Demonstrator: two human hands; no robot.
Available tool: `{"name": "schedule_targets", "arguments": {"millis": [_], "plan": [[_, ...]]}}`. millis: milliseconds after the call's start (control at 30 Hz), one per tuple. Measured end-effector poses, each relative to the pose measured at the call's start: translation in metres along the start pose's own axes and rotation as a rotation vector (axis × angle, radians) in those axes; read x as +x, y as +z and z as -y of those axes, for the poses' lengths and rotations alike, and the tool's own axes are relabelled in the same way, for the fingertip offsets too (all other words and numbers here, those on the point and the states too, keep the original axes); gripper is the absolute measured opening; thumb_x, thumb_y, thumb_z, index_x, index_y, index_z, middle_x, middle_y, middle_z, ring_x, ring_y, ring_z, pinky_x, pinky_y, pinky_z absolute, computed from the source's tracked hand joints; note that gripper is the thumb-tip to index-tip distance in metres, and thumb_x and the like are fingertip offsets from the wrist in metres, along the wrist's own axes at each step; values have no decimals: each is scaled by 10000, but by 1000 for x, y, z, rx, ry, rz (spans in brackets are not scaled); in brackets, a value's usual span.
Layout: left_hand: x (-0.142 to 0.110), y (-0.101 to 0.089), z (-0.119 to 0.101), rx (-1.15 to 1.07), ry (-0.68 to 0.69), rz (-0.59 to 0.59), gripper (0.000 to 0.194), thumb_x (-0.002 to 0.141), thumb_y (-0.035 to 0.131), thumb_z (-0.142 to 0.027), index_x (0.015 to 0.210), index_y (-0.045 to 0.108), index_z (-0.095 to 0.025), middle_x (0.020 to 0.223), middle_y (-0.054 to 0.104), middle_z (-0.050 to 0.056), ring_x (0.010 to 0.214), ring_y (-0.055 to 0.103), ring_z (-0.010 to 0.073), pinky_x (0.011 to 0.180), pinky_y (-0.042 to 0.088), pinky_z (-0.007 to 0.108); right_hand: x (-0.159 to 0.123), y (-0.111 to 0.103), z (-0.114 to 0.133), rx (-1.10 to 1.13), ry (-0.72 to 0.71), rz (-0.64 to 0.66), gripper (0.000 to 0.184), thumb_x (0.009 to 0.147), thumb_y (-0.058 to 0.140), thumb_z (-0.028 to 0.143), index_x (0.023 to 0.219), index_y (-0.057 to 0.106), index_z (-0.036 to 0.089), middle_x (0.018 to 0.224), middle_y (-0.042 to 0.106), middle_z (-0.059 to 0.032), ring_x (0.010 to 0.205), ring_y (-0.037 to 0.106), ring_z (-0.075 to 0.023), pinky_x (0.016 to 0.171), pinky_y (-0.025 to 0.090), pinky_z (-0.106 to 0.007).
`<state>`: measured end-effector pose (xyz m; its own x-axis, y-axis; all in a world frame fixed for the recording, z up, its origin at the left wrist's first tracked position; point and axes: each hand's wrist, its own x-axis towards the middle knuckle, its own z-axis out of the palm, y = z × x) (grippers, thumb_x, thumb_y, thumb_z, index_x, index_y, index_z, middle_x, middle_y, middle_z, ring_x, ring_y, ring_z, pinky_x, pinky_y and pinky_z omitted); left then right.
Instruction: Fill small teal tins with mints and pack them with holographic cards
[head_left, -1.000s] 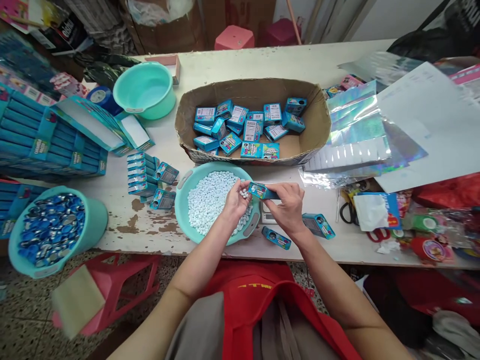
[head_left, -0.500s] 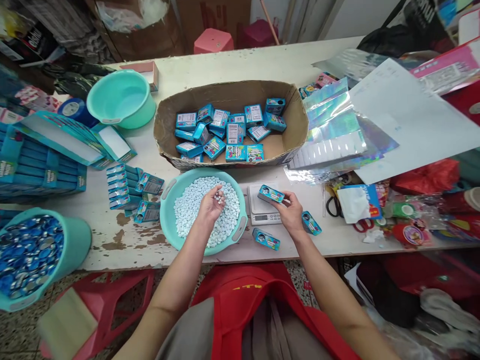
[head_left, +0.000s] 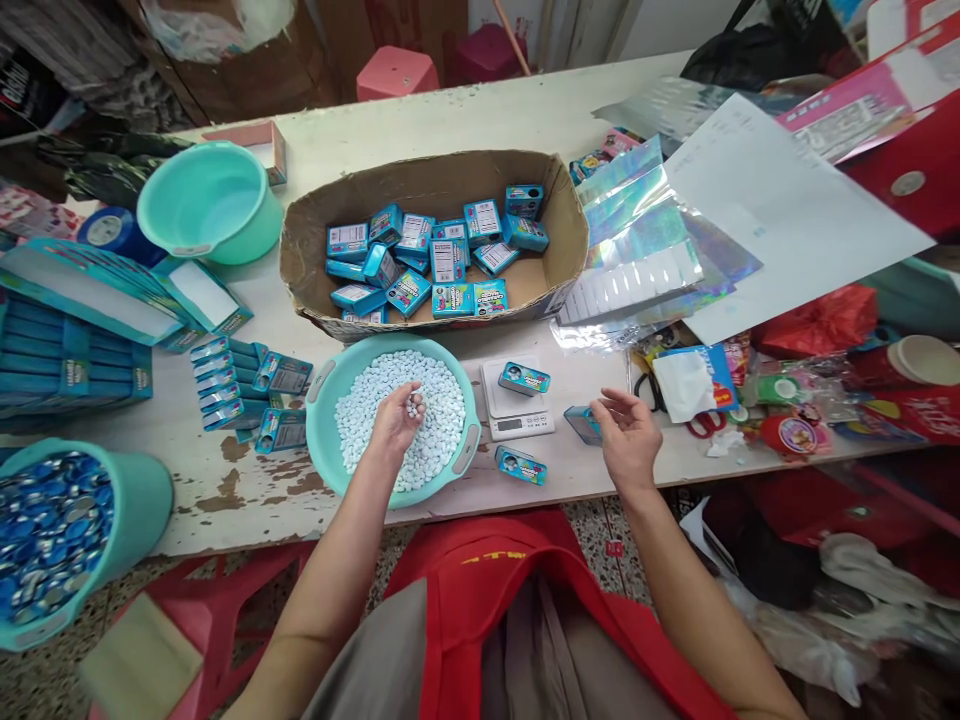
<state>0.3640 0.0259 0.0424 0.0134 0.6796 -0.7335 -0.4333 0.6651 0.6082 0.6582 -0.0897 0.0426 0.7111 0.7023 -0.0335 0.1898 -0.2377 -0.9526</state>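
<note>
Above the round turquoise basin point(head_left: 319, 455) of smooth plastic, near the front edge of the tabletop point(head_left: 465, 492), the left hand point(head_left: 394, 425), with fingers curled around a few small, rounded pale pellets point(head_left: 414, 404). Under it, a loose heap of the same pellets, matte and pebble-like. To the right, the right hand point(head_left: 632, 442), half-open, fingers loosely bent, partly over a tilted blue carton point(head_left: 581, 424); touching or only near, impossible to tell. Between the hands, a flat pale scale point(head_left: 517, 426), with one glossy, oblong carton point(head_left: 524, 378) upon its plate. Nearer to the front edge, another printed carton point(head_left: 520, 466). Behind, toward the back edge, a long box point(head_left: 300, 245) of rough brown cardboard, with many shiny blue cartons point(head_left: 448, 262) in disorder inside.
</note>
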Motion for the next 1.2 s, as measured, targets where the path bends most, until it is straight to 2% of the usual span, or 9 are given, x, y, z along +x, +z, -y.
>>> {"name": "schedule_targets", "arguments": {"millis": [133, 267, 500, 600, 700, 800, 933, 1067, 1200], "plan": [[-3, 8, 2, 169, 58, 11, 262, 690, 655, -258, 896, 631, -97, 599, 513, -27, 472, 499, 54, 399, 347, 150, -12, -18, -8, 13, 23, -115, 351, 687, 710, 387, 939, 628, 158, 891, 656, -64, 781, 606, -165, 774, 500, -362], [-3, 24, 3, 319, 82, 130, 290, 688, 673, -360, 837, 600, -122, 483, 385, -81, 362, 324, 23, 346, 177, 143, -30, -30, -16, 2, 59, -159, 360, 684, 713, 407, 924, 629, 151, 867, 661, -69, 779, 611, -174, 791, 493, -373], [0, 52, 12, 557, 93, 340, 424, 717, 646, -517, 588, 424, -179, 437, 215, -112, 358, 146, 18, 382, 84, 184, -77, -31, -33, -15, 161, -68, 368, 689, 685, 471, 874, 639, 156, 851, 676, -89, 786, 628, -202, 785, 505, -399], [0, 61, 17, 785, 272, 334, 410, 820, 514, -520, 602, 457, -177, 454, 309, -67, 385, 262, 55, 419, 188, 202, -95, -27, -45, -60, 193, 1, 390, 717, 649, 507, 886, 634, 155, 850, 680, -100, 767, 633, -209, 746, 516, -397], [2, 76, 25, 1277, 608, 363, 211, 848, 528, -401, 868, 618, -212, 576, 530, -11, 567, 514, 137, 555, 324, 231, -107, -17, -54, -161, 76, 116, 491, 697, 672, 521, 1031, 602, 167, 1017, 659, -132, 882, 628, -239, 755, 525, -411], [7, 96, 35, 1778, 756, 420, 233, 876, 500, -305, 1084, 596, -262, 725, 651, 40, 743, 612, 213, 642, 354, 271, -109, 0, -57, -318, -170, 261, 653, 611, 759, 494, 1149, 556, 186, 1191, 589, -154, 1089, 553, -298, 861, 496, -466], [7, 110, 34, 1992, 821, 434, 265, 924, 384, -244, 1090, 590, -254, 894, 695, 91, 805, 636, 217, 652, 356, 276, -103, 18, -47, -387, -292, 463, 318, 765, 648, 434, 982, 609, 204, 932, 661, -91, 895, 620, -254, 779, 522, -409], [-24, 70, -12, 1858, 864, 117, 294, 925, 388, -398, 1024, 626, -256, 863, 695, 56, 759, 622, 199, 598, 320, 259, -84, 18, -17, -354, -351, 397, 336, 786, 626, 486, 979, 615, 211, 885, 657, -59, 819, 625, -218, 728, 513, -345], [-79, -30, -81, 1657, 718, -187, 279, 869, 467, -445, 974, 655, -267, 751, 662, 12, 671, 573, 164, 599, 321, 244, -46, 30, 8, -363, -454, 228, 394, 759, 640, 536, 968, 628, 203, 877, 651, -60, 829, 616, -220, 754, 496, -349]]}}
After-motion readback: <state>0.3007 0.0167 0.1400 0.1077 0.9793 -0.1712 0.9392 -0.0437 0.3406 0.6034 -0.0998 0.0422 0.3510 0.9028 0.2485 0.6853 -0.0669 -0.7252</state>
